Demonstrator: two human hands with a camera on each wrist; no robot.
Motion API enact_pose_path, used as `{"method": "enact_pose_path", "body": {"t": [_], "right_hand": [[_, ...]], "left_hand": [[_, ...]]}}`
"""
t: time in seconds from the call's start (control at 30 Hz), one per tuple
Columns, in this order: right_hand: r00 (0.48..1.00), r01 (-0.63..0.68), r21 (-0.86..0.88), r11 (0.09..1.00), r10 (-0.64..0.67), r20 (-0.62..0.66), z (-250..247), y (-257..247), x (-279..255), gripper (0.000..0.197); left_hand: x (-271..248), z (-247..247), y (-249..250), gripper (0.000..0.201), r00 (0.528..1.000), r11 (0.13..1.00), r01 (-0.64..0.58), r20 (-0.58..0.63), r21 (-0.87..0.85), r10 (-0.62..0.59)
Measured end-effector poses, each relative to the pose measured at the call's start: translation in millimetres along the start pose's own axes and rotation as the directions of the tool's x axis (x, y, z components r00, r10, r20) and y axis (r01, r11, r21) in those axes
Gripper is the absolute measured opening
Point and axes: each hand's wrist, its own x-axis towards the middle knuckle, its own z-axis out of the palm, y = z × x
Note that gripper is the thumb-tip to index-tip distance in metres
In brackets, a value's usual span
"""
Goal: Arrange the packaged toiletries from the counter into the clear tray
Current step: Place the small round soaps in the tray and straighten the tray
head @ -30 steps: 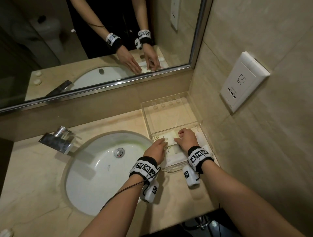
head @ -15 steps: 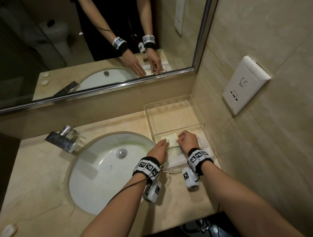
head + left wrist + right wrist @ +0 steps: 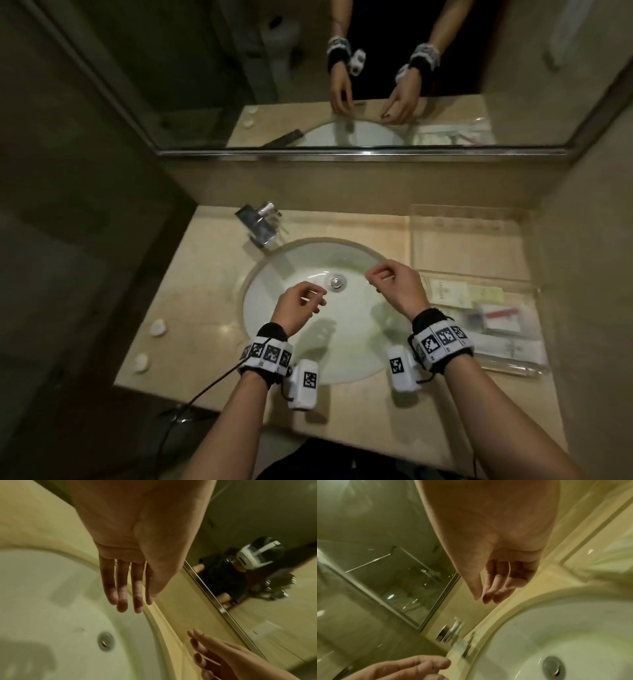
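A bathroom, likely a hotel's: a white oval basin (image 3: 318, 308) sunk into a beige stone desk (image 3: 205, 291), a chrome tap (image 3: 262, 224) at its far left, a wide wall mirror (image 3: 342, 85) beyond, and a clear tray (image 3: 469, 240) of packaged toiletries (image 3: 493, 318) at right.

Left hand (image 3: 297, 306): withdrawn from the clear tray (image 3: 416, 240) at the counter's right edge; now held over the sink basin (image 3: 274, 274), fingers loose, holding nothing.
Right hand (image 3: 397, 286): also lifted clear of the packaged toiletries (image 3: 479, 308); now above the basin's right rim, empty, fingers loosely bent.
Packaged toiletries: uncovered, lying flat in the tray's near half.
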Motion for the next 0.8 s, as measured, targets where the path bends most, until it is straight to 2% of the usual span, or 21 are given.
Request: {"method": "enact_pose_path", "body": {"t": [0.17, 0.4, 0.53, 0.63, 0.73, 0.8], "right_hand": [[0.966, 0.095, -0.047, 0.994, -0.080, 0.248, 89.6, -38.0, -2.9, 0.011], [0.869, 0.235, -0.104, 0.966, -0.161, 0.467, 212.3, -94.7, -23.2, 0.013], [0.820, 0.303, -0.147, 0.941, -0.179, 0.543, 280.3, -117.6, -30.7, 0.012], [0.805, 0.311, -0.172, 0.935, -0.163, 0.571, 329.2, -128.9, -35.7, 0.009], [0.785, 0.319, -0.222, 0.921, -0.126, 0.606, 373.1, -135.5, -36.6, 0.013], [0.773, 0.328, -0.260, 0.908, -0.100, 0.626, 402.8, -136.3, -34.6, 0.020]], "left_hand": [[-47.3, -79.5, -56.2, 0.011, 0.966, 0.988, 0.133, -0.211, -0.084, -0.148], [-104.9, -167.4, -127.9, 0.011, 0.861, 0.951, 0.203, -0.420, -0.235, -0.288], [-117.3, -210.2, -171.0, 0.012, 0.799, 0.920, 0.266, -0.469, -0.288, -0.377], [-120.2, -238.1, -200.4, 0.019, 0.759, 0.896, 0.308, -0.485, -0.321, -0.435], [-117.1, -259.7, -225.6, 0.032, 0.714, 0.893, 0.361, -0.536, -0.269, -0.451], [-111.8, -272.0, -242.8, 0.042, 0.715, 0.888, 0.412, -0.530, -0.205, -0.455]]}}
